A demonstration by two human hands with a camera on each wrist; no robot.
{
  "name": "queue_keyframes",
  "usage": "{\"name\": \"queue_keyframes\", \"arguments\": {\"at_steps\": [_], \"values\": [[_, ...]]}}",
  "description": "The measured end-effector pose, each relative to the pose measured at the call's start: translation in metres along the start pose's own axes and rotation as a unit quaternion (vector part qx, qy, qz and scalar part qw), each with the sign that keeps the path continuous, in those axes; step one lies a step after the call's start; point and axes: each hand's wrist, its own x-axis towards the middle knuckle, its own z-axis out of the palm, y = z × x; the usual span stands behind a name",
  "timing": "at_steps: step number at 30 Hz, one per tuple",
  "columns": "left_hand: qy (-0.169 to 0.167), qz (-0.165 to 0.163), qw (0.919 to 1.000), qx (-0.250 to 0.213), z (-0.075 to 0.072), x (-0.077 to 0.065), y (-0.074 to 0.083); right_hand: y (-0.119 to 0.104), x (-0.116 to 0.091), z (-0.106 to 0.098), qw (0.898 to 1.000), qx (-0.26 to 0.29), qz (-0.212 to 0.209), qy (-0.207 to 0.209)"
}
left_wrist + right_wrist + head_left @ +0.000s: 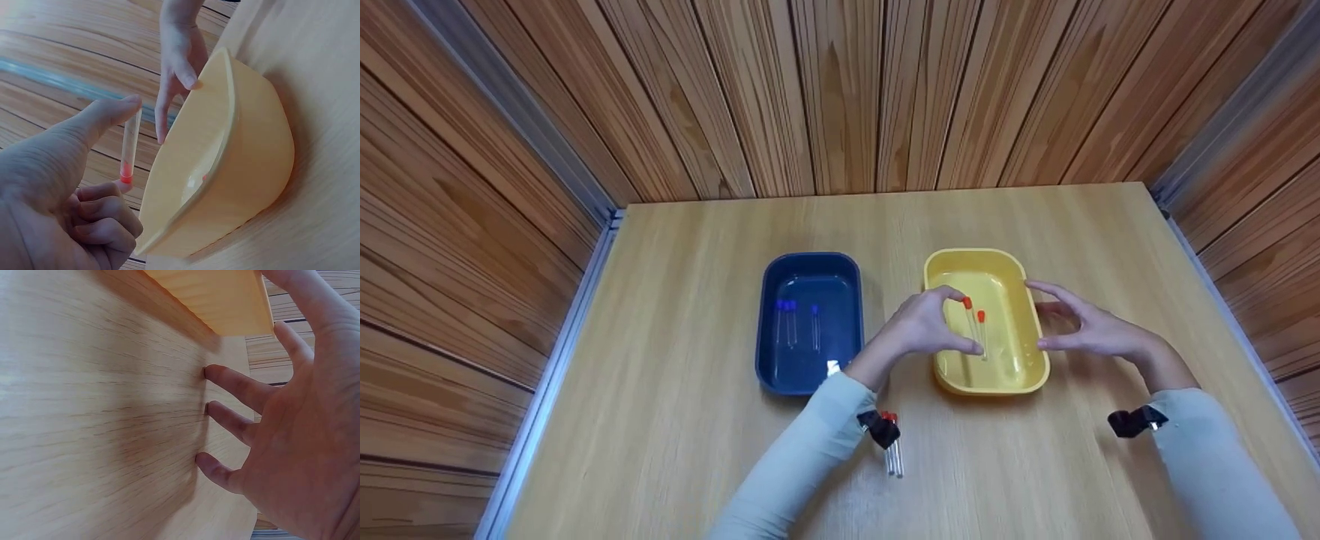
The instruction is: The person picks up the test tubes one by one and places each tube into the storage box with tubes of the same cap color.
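My left hand point(924, 324) is above the yellow bin point(1011, 379), pinching a clear test tube point(130, 147) with a red cap between thumb and index finger. The thumb is at the clear end and the index finger at the cap. Inside the bin lies another red-capped tube point(983, 337). Spread fingers of my right hand point(1102, 331) reach the bin's right side, with the thumb and one finger touching its rim. In the right wrist view, the other fingers of the right hand point(304, 427) extend over the table beside the bin.
Left of the yellow bin stands a dark blue bin point(810, 375) holding several blue-capped tubes point(815, 330). More red-capped tubes point(895, 459) lie on the wooden table point(675, 375) in front, partly hidden by the left wrist camera. Wood-panelled walls point(840, 97) enclose the table.
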Motion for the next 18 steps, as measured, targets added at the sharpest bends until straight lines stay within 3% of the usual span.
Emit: {"name": "queue_keyframes", "arguments": {"at_steps": [11, 18], "values": [[0.008, -0.025, 0.9989, -0.038, 0.005, 0.023, 0.003, 0.001, -0.004, -0.001, 1.0, -0.006, 0.016, 0.0], [0.017, -0.061, 0.9953, -0.073, 0.004, 0.033, 0.003, 0.0, -0.002, -0.001, 1.0, -0.005, 0.008, -0.007]]}}
